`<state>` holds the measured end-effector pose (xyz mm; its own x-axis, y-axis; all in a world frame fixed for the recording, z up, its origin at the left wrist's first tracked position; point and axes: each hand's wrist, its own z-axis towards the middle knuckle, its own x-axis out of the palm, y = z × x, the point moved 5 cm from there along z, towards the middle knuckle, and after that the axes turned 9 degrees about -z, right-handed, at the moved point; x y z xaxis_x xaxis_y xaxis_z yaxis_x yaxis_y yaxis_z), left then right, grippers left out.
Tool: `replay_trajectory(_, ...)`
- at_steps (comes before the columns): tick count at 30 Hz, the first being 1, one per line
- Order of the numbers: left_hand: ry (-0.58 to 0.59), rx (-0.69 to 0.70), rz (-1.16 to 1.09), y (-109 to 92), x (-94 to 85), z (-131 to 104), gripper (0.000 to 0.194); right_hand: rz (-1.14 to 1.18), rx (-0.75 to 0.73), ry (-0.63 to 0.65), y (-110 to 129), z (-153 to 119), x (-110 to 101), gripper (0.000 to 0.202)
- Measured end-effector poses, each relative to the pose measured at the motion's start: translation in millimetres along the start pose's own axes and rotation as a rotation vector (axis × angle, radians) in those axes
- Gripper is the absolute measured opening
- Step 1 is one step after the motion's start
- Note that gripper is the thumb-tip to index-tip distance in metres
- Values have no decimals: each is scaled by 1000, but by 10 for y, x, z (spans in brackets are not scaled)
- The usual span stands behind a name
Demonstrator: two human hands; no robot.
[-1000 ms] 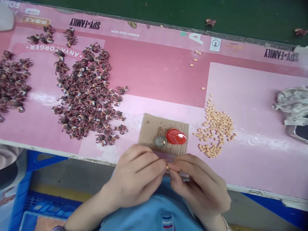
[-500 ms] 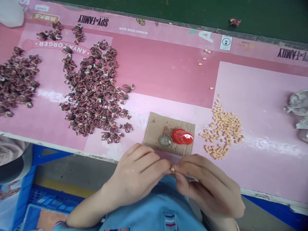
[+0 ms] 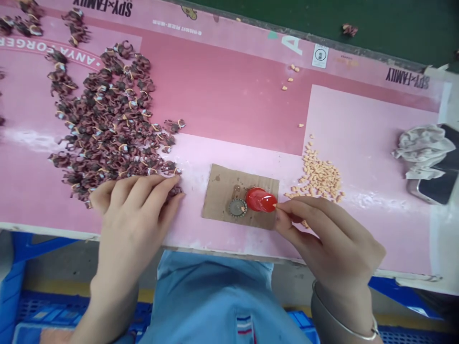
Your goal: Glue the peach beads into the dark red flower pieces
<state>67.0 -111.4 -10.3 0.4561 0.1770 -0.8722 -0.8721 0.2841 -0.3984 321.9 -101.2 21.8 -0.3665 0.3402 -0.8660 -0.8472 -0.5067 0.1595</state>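
Note:
My left hand (image 3: 134, 222) lies at the lower right edge of a pile of small brown figures (image 3: 111, 114), thumb and forefinger closed round one figure that is partly hidden. My right hand (image 3: 326, 234) pinches a tiny tan piece (image 3: 275, 205) against the right end of a glossy red object (image 3: 261, 199). The red object rests on a brown cardboard piece (image 3: 218, 191), beside a round, ridged metal cap (image 3: 237, 207) with a tan bit in it. Many tan pieces (image 3: 321, 177) lie heaped just beyond my right hand.
The pink printed table (image 3: 229, 95) has a few stray tan pieces (image 3: 290, 80) farther back. Crumpled pale material (image 3: 423, 145) lies at the right on a dark, metal-edged object (image 3: 430, 188). Blue crates (image 3: 43, 315) stand below the table's front edge.
My hands have parted from their shared hold near the front edge. The left moved to the brown figures; the right moved up to the red object. The view has shifted right.

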Motion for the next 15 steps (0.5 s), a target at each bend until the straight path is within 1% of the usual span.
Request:
replay_trajectory(3,-27,66,-11,-9,-74,36,15,-11,-8,20,20,5,-24,16)
replay_trajectory(5,-55,99,-74,-52,-127,48,12,-13,-11,43,24,10,-31,17)
replay_trajectory(6,-60,83,-134,-72,-146,50,13,-16,-9,59,23,14,-30,18)
replay_trajectory(10,-81,-68,-501,-155,-171,28,22,-32,-21,86,40,34,-34,20)
replay_trajectory(12,-104,-81,-710,-210,-161,14,25,-35,-50,100,65,44,-37,18)
replay_trajectory(13,-95,-82,-811,-238,-140,11,26,-34,-64,107,78,48,-39,17)
replay_trajectory(15,-40,-122,-989,-277,-63,9,25,-38,-73,115,91,53,-45,17)
